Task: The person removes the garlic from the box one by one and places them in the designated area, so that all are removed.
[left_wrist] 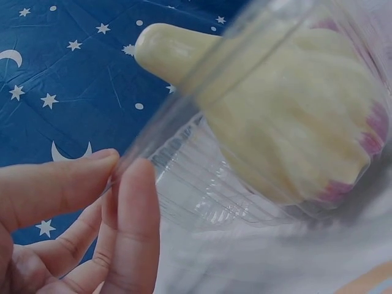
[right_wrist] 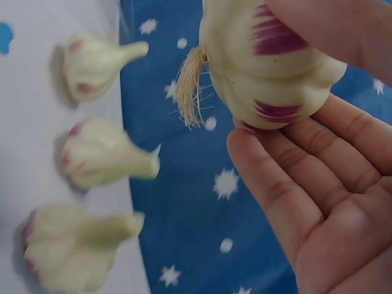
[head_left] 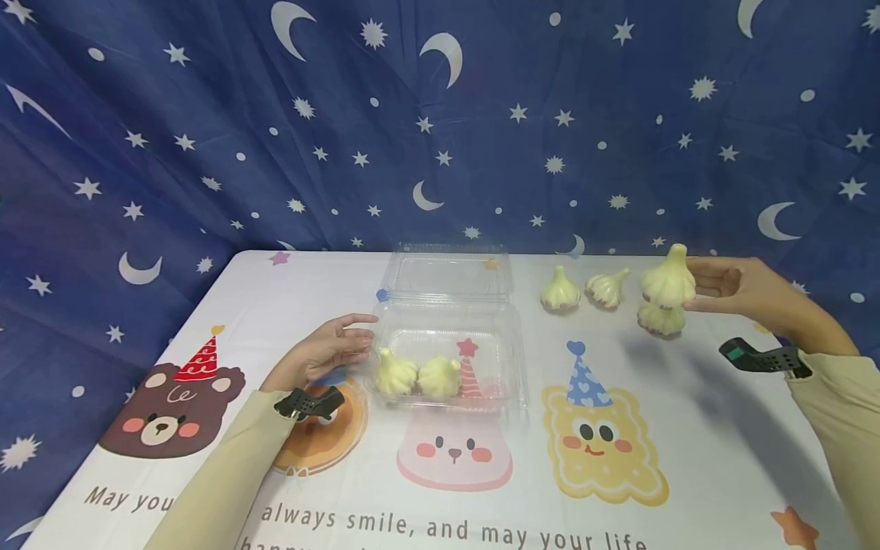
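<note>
My right hand [head_left: 745, 289] grips a garlic bulb [head_left: 668, 279] between thumb and fingers, raised off the table. Dry roots and purple streaks show on that bulb [right_wrist: 269, 79] in the right wrist view. Below it, partly hidden in the head view, a second bulb [head_left: 661, 321] rests on the tablecloth. Thumb and forefinger of my left hand [head_left: 328, 350] pinch the rim of a clear plastic box [head_left: 450, 312], whose hinged lid [head_left: 447, 275] lies back. Inside the box, two bulbs, a left one [head_left: 396, 374] and a right one [head_left: 438, 378], sit side by side.
Two more garlic bulbs, one upright [head_left: 560, 292] and one tilted [head_left: 606, 290], lie right of the box near the table's back edge. A white tablecloth [head_left: 529, 519] with cartoon prints covers the table. A blue star-and-moon curtain [head_left: 495, 137] hangs behind.
</note>
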A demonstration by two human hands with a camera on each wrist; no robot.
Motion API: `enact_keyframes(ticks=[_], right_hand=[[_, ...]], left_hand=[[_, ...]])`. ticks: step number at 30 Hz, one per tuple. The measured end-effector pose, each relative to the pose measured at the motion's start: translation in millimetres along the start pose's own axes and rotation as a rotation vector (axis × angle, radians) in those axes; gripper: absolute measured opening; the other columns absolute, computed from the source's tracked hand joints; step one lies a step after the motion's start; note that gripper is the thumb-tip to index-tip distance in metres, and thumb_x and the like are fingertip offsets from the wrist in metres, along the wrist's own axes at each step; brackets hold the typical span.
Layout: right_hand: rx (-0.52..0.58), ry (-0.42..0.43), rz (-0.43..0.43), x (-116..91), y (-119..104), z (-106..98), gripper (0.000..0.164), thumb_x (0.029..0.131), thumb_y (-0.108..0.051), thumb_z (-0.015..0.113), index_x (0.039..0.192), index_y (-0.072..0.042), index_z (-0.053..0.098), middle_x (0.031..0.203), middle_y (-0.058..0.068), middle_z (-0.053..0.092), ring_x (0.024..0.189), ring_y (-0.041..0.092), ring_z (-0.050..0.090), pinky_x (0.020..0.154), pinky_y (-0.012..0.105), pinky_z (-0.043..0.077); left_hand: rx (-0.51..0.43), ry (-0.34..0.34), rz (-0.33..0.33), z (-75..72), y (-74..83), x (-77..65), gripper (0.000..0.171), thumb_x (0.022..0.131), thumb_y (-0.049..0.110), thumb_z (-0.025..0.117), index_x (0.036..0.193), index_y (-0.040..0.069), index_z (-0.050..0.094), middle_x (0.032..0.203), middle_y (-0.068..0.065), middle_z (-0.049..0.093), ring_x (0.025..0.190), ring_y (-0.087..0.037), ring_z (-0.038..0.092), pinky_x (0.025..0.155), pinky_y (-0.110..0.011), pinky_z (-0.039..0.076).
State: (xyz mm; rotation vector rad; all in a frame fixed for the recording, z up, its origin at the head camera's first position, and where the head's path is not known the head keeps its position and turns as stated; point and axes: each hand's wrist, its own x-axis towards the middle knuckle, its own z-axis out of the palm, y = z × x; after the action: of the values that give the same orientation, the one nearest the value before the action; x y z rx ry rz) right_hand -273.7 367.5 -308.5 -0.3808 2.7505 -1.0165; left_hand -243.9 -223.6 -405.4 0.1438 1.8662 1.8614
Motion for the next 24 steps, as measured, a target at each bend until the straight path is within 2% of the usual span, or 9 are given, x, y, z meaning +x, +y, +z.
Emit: enact_keyframes(ticks=[2, 5, 7, 9, 11, 13, 15, 21, 24], right_hand=[[0.011, 0.020, 0.011, -4.6, 10.7, 1.0, 0.074, 0.085, -0.014, 0.069, 0.142, 0.009, 0.028, 0.119, -0.024, 0.044, 0.093, -0.028, 0.041, 0.073, 0.002, 0.046], [0.017, 0.045, 0.027, -10.2, 25.0, 5.2, 0.076, 0.085, -0.015, 0.069, 0.141, 0.013, 0.026, 0.138, 0.001, 0.046, 0.091, -0.030, 0.039, 0.071, 0.002, 0.046], [0.017, 0.062, 0.034, -13.6, 33.3, 9.0, 0.077, 0.085, -0.016, 0.069, 0.141, 0.014, 0.025, 0.143, 0.020, 0.038, 0.090, -0.031, 0.036, 0.070, 0.000, 0.045], [0.040, 0.070, 0.029, -17.4, 41.8, 11.7, 0.075, 0.086, -0.014, 0.068, 0.141, 0.014, 0.024, 0.145, 0.017, 0.037, 0.091, -0.031, 0.036, 0.071, 0.000, 0.045], [0.064, 0.084, 0.026, -21.1, 50.2, 14.6, 0.074, 0.086, -0.012, 0.067, 0.141, 0.015, 0.025, 0.138, -0.005, 0.044, 0.093, -0.030, 0.037, 0.072, 0.000, 0.045], [0.090, 0.102, 0.021, -24.4, 57.9, 17.9, 0.071, 0.085, -0.010, 0.068, 0.139, 0.015, 0.028, 0.121, -0.025, 0.046, 0.092, -0.029, 0.040, 0.071, 0.001, 0.046], [0.112, 0.115, 0.013, -27.5, 65.0, 21.4, 0.069, 0.084, -0.009, 0.069, 0.137, 0.016, 0.031, 0.109, -0.036, 0.043, 0.091, -0.027, 0.043, 0.069, 0.002, 0.047], [0.222, 0.130, -0.036, -34.1, 90.8, 30.1, 0.051, 0.084, -0.001, 0.067, 0.131, -0.009, 0.047, 0.106, -0.038, 0.048, 0.092, -0.023, 0.049, 0.068, 0.003, 0.048], [0.235, 0.128, -0.036, -35.0, 101.5, 34.2, 0.049, 0.084, -0.002, 0.067, 0.128, -0.014, 0.049, 0.107, -0.038, 0.049, 0.093, -0.023, 0.049, 0.069, 0.004, 0.049]], left_hand=[[0.006, 0.001, -0.001, -0.3, -0.1, -0.2, 0.061, 0.093, 0.000, 0.052, 0.145, -0.006, 0.020, 0.109, -0.004, 0.053, 0.084, -0.005, 0.064, 0.076, -0.015, 0.055], [-0.001, 0.006, -0.006, -0.3, -0.3, -0.2, 0.061, 0.093, 0.000, 0.052, 0.145, -0.006, 0.020, 0.109, -0.004, 0.053, 0.084, -0.004, 0.064, 0.076, -0.015, 0.055], [-0.010, 0.010, -0.009, 0.0, -0.4, -0.2, 0.062, 0.093, 0.001, 0.053, 0.145, -0.006, 0.020, 0.108, -0.003, 0.054, 0.083, -0.004, 0.064, 0.075, -0.015, 0.055], [-0.018, 0.013, -0.012, 0.4, -0.4, -0.3, 0.062, 0.093, 0.001, 0.053, 0.145, -0.006, 0.020, 0.107, -0.002, 0.055, 0.083, -0.004, 0.064, 0.075, -0.015, 0.055], [-0.022, 0.014, -0.011, 0.6, -0.2, -0.5, 0.062, 0.093, 0.001, 0.053, 0.145, -0.006, 0.020, 0.106, -0.002, 0.056, 0.082, -0.004, 0.064, 0.075, -0.015, 0.056], [-0.023, 0.011, -0.009, 0.8, -0.2, -0.2, 0.061, 0.093, 0.001, 0.053, 0.144, -0.006, 0.021, 0.105, -0.002, 0.056, 0.082, -0.004, 0.064, 0.075, -0.015, 0.056], [-0.020, 0.010, -0.009, 1.2, 0.2, -0.2, 0.061, 0.093, 0.001, 0.053, 0.144, -0.005, 0.021, 0.105, -0.002, 0.056, 0.082, -0.004, 0.064, 0.075, -0.015, 0.056], [-0.014, 0.014, -0.010, 2.4, 1.7, -0.8, 0.061, 0.092, 0.000, 0.053, 0.144, -0.005, 0.021, 0.106, -0.003, 0.055, 0.082, -0.004, 0.064, 0.074, -0.015, 0.055], [-0.013, 0.020, -0.012, 2.5, 1.8, -0.8, 0.061, 0.092, 0.001, 0.053, 0.145, -0.005, 0.022, 0.107, -0.004, 0.054, 0.082, -0.005, 0.063, 0.075, -0.015, 0.055]])
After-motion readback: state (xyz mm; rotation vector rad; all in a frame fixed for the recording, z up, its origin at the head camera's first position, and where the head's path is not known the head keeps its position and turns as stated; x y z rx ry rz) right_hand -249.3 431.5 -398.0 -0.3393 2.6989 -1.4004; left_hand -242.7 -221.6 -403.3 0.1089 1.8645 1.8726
